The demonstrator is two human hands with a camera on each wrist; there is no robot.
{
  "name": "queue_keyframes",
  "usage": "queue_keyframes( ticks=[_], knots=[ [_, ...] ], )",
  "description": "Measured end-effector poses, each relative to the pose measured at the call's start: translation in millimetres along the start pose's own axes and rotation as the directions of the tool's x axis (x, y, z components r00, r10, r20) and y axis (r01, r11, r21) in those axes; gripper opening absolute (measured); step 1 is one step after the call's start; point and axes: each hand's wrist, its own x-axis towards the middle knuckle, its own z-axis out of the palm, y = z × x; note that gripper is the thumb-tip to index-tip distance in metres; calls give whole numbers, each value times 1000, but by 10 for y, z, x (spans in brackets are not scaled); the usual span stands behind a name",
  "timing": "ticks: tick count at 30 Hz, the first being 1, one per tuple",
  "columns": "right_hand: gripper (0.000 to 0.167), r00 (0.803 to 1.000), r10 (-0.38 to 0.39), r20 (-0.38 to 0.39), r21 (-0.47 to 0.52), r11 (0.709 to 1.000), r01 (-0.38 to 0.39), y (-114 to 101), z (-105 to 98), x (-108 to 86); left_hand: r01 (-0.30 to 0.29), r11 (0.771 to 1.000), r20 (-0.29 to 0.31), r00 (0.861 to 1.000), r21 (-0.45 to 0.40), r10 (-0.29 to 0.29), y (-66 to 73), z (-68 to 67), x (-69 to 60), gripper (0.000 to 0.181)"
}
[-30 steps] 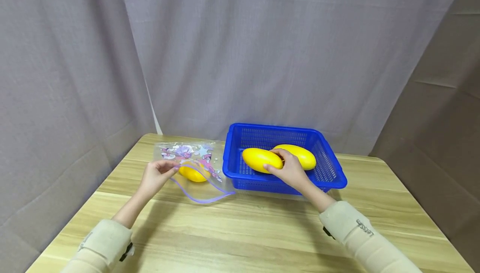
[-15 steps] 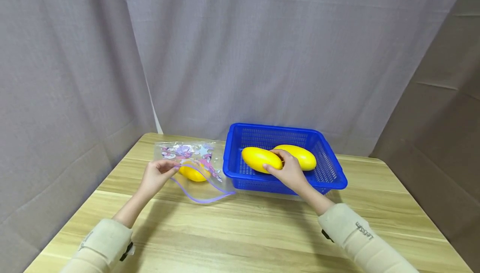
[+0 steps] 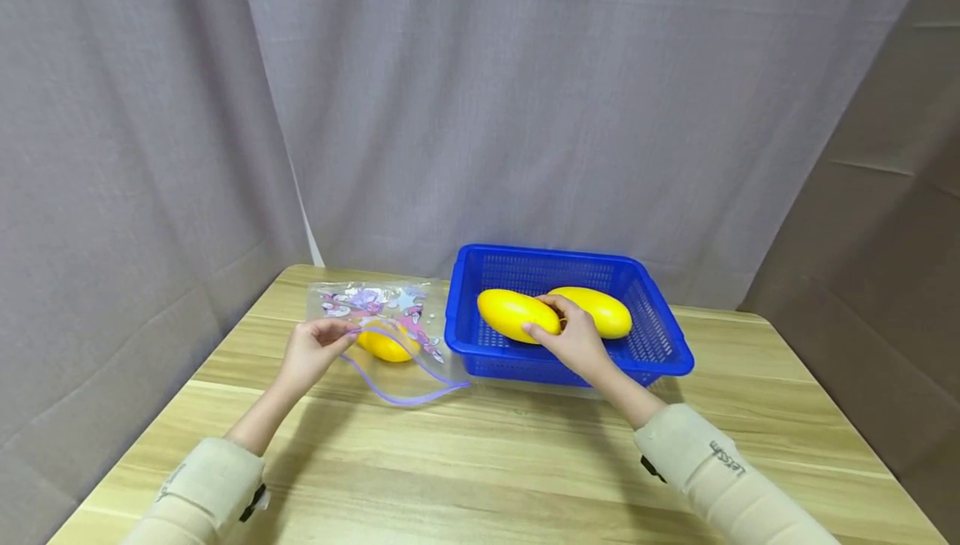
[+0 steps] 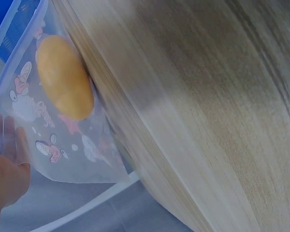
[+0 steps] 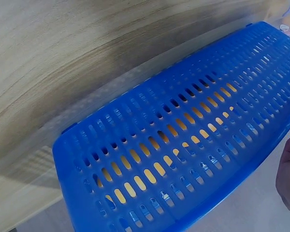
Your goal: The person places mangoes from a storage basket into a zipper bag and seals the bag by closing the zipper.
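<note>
Head view: right fingers (image 3: pixel 562 304) grip yellow oval (image 3: pixel 515 314) (glossy, smooth); left fingers (image 3: pixel 334 326) pinch clear printed bag (image 3: pixel 365 303).

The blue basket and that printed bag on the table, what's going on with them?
A person is working with both hands. The right hand grips a yellow oval object in or just above the blue basket, where a second yellow object lies. The left hand pinches the purple edge of the clear printed bag, holding its mouth partly open. A third yellow object is inside the bag.
</note>
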Motion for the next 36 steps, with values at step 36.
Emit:
queue_keyframes(
  ticks=[36],
  knots=[
    [46, 997, -67, 31, 129, 990, 62, -106, 112, -128, -6, 1000, 11, 1000, 4, 6, -27, -1, 22, 14]
  ],
)
